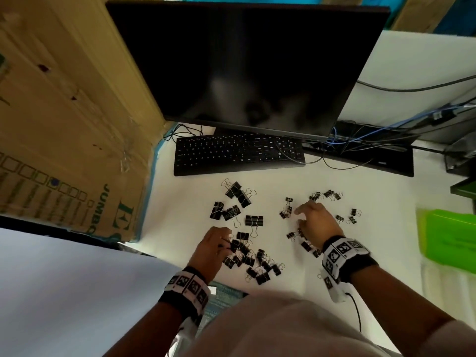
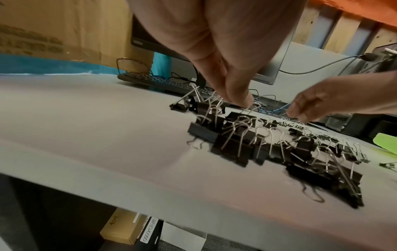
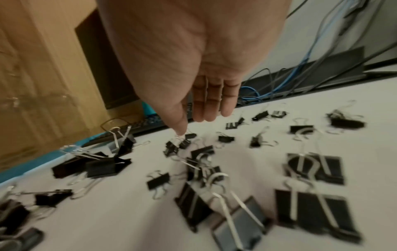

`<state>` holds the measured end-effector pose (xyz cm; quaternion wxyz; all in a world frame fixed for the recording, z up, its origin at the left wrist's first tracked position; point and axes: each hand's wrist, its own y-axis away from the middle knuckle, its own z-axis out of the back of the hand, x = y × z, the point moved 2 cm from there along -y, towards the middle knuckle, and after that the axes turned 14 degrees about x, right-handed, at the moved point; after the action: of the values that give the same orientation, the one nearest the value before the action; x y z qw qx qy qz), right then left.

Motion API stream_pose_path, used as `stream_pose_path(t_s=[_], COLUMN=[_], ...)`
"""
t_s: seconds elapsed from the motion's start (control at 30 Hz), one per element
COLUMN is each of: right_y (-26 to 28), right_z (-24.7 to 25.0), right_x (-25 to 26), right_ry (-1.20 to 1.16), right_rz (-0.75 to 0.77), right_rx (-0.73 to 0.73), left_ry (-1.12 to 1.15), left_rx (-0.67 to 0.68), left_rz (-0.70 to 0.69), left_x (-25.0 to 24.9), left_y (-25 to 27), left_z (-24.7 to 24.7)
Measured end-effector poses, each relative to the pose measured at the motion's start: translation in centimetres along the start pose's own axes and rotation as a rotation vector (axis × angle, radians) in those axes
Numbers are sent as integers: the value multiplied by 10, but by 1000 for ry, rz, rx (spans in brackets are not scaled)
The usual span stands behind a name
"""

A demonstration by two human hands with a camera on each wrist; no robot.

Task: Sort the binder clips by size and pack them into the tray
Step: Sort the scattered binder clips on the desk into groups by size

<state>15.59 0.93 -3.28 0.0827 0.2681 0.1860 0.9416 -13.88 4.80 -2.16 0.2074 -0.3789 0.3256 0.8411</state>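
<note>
Black binder clips lie scattered on the white table (image 1: pixel 180 202). Several large clips (image 1: pixel 237 199) sit in front of the keyboard, a heap of medium clips (image 1: pixel 255 261) lies near me, and small clips (image 1: pixel 331 195) are spread to the right. My left hand (image 1: pixel 228 244) reaches into the medium heap; in the left wrist view its thumb and finger pinch a clip's wire handle (image 2: pixel 247 108). My right hand (image 1: pixel 298 215) hovers over the small clips with straight fingers (image 3: pixel 211 105), its thumb tip touching a small clip (image 3: pixel 184 142). A green tray (image 1: pixel 448 235) stands at the right edge.
A black keyboard (image 1: pixel 238 153) and a monitor (image 1: pixel 244 63) stand behind the clips. A large cardboard box (image 1: pixel 64 124) walls off the left side. Cables (image 1: pixel 360 135) and black devices crowd the back right. The table's near edge runs close to my body.
</note>
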Motion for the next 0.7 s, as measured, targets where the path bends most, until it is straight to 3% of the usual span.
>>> stream_pose_path(t_s=[0.13,0.3,0.43,0.6,0.7], right_y=[0,-2,1,8,9], right_z=[-3,0,2,-6,-8], right_x=[-17,-23,-31,-39,-43], right_ry=[-11,-125,-219,-167,-205], right_rz=[-88,-67,-97,-127,-120], right_rx=[49,-9,-86,129,107], left_ry=[-53,-124,-254,-386,-394], left_rx=[24,230,365,369,341], left_rz=[-34,-5,-85,-167,-164], left_x=[8,12,12,11,14], left_y=[6,15,16,11,11], left_z=[-3,-23,-38,-51,-52])
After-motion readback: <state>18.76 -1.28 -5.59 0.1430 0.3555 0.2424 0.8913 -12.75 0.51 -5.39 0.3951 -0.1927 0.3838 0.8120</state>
